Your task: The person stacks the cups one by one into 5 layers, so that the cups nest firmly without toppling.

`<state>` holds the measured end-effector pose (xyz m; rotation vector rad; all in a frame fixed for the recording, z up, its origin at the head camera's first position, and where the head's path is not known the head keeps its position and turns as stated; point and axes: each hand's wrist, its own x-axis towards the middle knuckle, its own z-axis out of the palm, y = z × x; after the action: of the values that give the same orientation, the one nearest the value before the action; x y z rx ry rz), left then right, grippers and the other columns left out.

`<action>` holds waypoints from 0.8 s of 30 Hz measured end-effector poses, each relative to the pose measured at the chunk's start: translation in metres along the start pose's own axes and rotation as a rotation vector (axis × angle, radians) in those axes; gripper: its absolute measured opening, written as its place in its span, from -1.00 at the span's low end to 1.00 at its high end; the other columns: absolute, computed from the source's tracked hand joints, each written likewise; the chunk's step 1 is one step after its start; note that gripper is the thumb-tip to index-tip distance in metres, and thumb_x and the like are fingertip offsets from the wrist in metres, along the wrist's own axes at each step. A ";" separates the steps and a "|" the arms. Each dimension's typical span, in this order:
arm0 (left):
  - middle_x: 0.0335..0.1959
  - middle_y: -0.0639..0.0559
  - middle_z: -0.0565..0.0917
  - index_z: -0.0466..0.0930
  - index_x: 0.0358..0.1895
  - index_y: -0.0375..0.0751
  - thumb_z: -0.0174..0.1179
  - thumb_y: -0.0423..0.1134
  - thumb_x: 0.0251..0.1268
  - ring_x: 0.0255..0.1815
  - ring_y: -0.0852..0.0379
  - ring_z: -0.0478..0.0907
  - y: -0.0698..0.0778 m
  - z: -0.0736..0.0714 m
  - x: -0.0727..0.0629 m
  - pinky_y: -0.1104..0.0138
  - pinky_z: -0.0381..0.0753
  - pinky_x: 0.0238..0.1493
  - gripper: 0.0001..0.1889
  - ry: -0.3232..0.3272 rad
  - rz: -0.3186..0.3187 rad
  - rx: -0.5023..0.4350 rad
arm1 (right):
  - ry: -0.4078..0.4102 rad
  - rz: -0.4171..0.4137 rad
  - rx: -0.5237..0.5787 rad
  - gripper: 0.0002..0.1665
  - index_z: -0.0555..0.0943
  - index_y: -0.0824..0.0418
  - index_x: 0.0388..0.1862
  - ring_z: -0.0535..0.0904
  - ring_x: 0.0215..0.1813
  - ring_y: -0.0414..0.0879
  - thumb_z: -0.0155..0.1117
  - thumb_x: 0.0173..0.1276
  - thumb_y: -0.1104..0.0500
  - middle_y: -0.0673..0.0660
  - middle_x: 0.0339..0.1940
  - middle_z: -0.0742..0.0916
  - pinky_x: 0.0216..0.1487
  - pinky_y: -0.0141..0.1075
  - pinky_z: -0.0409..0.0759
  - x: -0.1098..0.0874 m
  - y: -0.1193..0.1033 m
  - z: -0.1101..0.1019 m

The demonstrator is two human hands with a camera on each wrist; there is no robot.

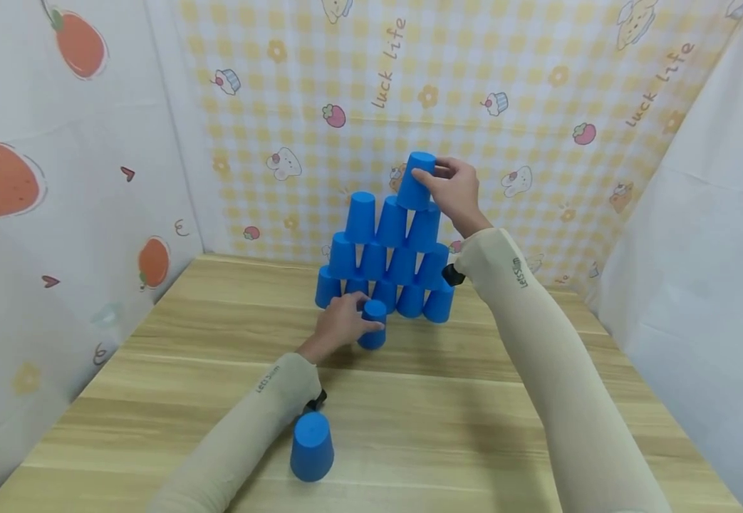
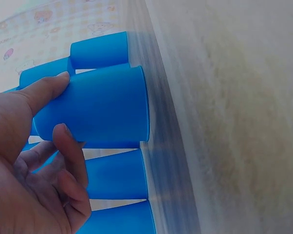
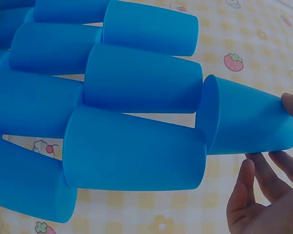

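Upside-down blue cups stand in a stepped pyramid (image 1: 373,261), with several in the bottom row and three in the highest full row. My right hand (image 1: 457,189) pinches a blue cup (image 1: 417,182) above the right-hand pair of that row. In the right wrist view this cup (image 3: 256,117) is tilted, its rim close to the cup tops below it. In front of the bottom row, my left hand (image 1: 340,320) grips another upside-down cup (image 1: 373,335) between thumb and fingers. The left wrist view shows that cup (image 2: 100,105) from the side; whether it touches the table is unclear.
One more upside-down blue cup (image 1: 312,449) stands on the wooden table (image 1: 422,420) near the front, beside my left forearm. A yellow checked cloth (image 1: 474,135) hangs behind the pyramid. White cloth walls (image 1: 89,142) close off both sides.
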<state>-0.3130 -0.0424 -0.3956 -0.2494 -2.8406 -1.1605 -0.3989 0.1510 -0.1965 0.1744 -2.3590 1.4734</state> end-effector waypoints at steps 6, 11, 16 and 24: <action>0.06 -0.07 0.69 0.56 0.14 -0.13 0.46 0.07 0.10 0.09 -0.09 0.63 0.000 0.001 0.002 -0.06 0.59 0.10 -0.41 -0.001 0.004 -0.003 | -0.017 -0.018 -0.030 -0.17 0.48 0.00 0.39 0.57 0.26 -0.01 0.35 0.20 -0.33 0.05 0.29 0.62 0.25 -0.06 0.53 0.002 0.000 0.001; 0.08 -0.09 0.68 0.56 0.15 -0.14 0.47 0.07 0.08 0.10 -0.11 0.63 -0.001 0.002 0.002 -0.07 0.59 0.08 -0.40 0.014 0.008 0.003 | -0.022 -0.023 -0.027 -0.16 0.46 0.01 0.40 0.57 0.26 -0.02 0.34 0.22 -0.33 0.05 0.29 0.62 0.26 -0.07 0.52 0.003 -0.001 0.002; 0.07 -0.09 0.69 0.55 0.17 -0.14 0.48 0.07 0.06 0.07 -0.10 0.64 -0.001 0.003 0.000 -0.06 0.60 0.07 -0.38 0.007 -0.004 0.010 | -0.034 -0.010 -0.023 -0.15 0.45 0.02 0.41 0.56 0.26 -0.02 0.34 0.22 -0.32 0.05 0.30 0.61 0.25 -0.07 0.52 0.004 -0.001 0.001; 0.08 -0.09 0.68 0.51 0.24 -0.14 0.48 0.03 0.07 0.03 -0.08 0.64 0.000 0.000 -0.001 -0.06 0.60 0.06 -0.33 -0.040 -0.004 0.034 | -0.044 -0.007 -0.017 -0.16 0.45 0.04 0.40 0.57 0.24 -0.01 0.34 0.23 -0.32 0.07 0.29 0.61 0.24 -0.07 0.54 0.006 0.004 -0.002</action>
<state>-0.3120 -0.0426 -0.3957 -0.2685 -2.8935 -1.1185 -0.4054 0.1550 -0.1965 0.2135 -2.4026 1.4598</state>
